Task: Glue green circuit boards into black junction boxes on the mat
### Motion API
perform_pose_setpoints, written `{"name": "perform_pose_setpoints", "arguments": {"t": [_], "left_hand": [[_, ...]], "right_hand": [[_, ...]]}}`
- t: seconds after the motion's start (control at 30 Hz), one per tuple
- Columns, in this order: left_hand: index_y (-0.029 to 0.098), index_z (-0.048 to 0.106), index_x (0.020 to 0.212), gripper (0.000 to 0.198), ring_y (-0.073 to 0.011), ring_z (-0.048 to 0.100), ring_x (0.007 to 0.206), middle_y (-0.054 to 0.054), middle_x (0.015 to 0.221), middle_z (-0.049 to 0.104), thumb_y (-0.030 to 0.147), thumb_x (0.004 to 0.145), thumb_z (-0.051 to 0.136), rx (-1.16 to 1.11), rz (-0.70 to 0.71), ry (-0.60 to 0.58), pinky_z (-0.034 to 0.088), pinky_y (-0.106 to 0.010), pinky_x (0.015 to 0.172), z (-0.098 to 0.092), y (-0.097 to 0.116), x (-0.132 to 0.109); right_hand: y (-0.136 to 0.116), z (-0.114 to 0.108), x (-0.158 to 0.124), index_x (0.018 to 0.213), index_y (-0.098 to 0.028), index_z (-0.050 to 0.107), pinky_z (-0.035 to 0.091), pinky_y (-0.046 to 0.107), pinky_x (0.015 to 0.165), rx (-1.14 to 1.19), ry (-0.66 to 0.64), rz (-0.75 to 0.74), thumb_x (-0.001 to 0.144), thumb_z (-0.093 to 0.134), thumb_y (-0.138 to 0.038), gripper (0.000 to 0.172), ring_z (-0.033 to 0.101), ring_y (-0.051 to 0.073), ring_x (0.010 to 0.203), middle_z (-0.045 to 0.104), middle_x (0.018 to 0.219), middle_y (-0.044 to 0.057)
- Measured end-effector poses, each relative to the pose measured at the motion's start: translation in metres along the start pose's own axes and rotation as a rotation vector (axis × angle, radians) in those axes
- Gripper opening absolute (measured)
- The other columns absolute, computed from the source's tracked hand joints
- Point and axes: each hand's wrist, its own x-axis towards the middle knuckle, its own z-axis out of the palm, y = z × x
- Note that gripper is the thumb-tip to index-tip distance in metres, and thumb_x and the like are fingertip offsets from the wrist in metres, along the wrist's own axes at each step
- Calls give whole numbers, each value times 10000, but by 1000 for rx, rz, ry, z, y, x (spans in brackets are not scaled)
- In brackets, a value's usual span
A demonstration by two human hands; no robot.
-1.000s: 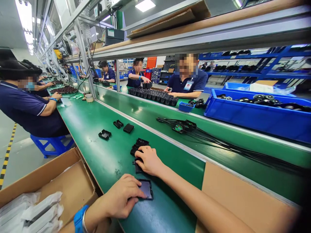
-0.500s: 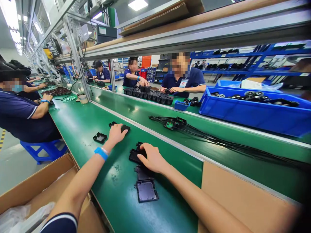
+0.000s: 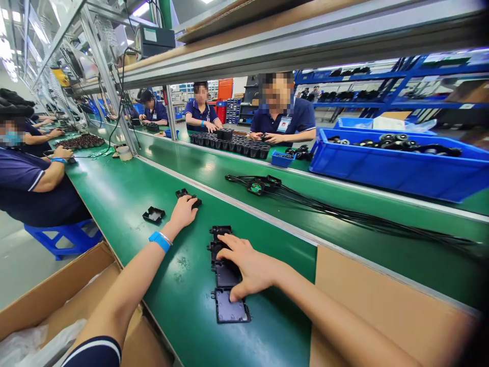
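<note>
My left hand [image 3: 183,211] has its fingers curled down over a black plastic housing [image 3: 196,202] on the green bench, partly hiding it. Just beyond touches or nearly touches another dark part [image 3: 182,193]. An open, shallow black housing [image 3: 154,215] lies apart, left of that hand. Nearer me, my right hand [image 3: 248,262] spreads thumb and fingers over a column of several flat black plastic covers. Its fingertips rest at the upper covers [image 3: 221,232], and the thumb lies on the nearest cover [image 3: 233,313]. The palm hides part of the middle ones.
Behind a metal rail lies a bundle of black cables [image 3: 324,206] with a green circuit board [image 3: 255,188]. A blue bin [image 3: 382,171] of dark parts stands at back right. Cardboard [image 3: 355,300] covers the bench's right end; an open carton [image 3: 49,285] stands left. Co-workers sit around.
My right hand has drawn back toward me and spread wider; the upper covers, askew before, now lie in line with the others. My left hand stays at its housing, thumb less visible.
</note>
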Motion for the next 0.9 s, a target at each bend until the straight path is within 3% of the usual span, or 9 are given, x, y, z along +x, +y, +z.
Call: {"name": "perform_pose_setpoints", "arguments": {"t": [0.13,0.23,0.33,0.43,0.53,0.7,0.8,0.9], "left_hand": [[175,573,1158,273,-226,573,1059,-92,1233,555,312,923,563,-277,-77,12,496,-441,894,-3,12,-5],[157,560,1168,297,-208,609,975,-88,1161,587,331,927,557,-508,-169,-39,533,-405,820,-6,31,-10],[146,533,1206,335,-202,634,923,-97,1124,607,361,949,508,-708,-243,-152,561,-389,759,-4,57,-19],[139,542,1211,332,-209,648,895,-131,1116,626,337,978,411,-836,-289,-311,582,-416,731,14,93,-31],[157,569,1201,332,-221,653,888,-136,1115,640,333,970,408,-903,-284,-519,592,-431,707,53,144,-44],[164,568,1191,333,-195,656,854,-100,1068,649,382,971,442,-846,-130,-822,585,-366,675,146,253,-74],[142,567,1152,314,-180,639,859,-75,1058,626,372,942,527,-686,25,-882,559,-355,725,195,306,-95],[150,579,1129,283,-202,616,941,-75,1116,605,348,930,550,-503,222,-847,533,-393,806,225,330,-112]], "right_hand": [[-9,10,-7,1127,-221,575,309,549,960,-112,81,19,468,788,-427,723,313,389,1229,346,1387,153],[-11,7,-23,1071,-219,580,357,503,921,-106,119,5,421,785,-386,702,346,353,1153,368,1330,127],[-13,-2,-65,1052,-228,562,342,491,947,-62,206,70,439,769,-358,661,326,341,1166,340,1343,109],[-20,-2,-128,1035,-233,554,292,518,985,-30,269,189,439,751,-305,632,296,354,1201,314,1360,98],[-30,13,-193,1024,-226,569,266,545,995,-2,265,333,403,752,-282,650,273,388,1228,303,1374,106],[-41,51,-272,1028,-231,593,250,574,1008,23,277,582,363,785,-303,696,301,411,1246,345,1388,126],[-47,71,-298,1110,-236,591,205,579,1053,61,316,652,429,779,-337,714,231,417,1327,282,1468,140],[-57,87,-314,1267,-229,539,164,587,1084,100,375,720,522,752,-356,785,72,421,1394,133,1546,145]]}}
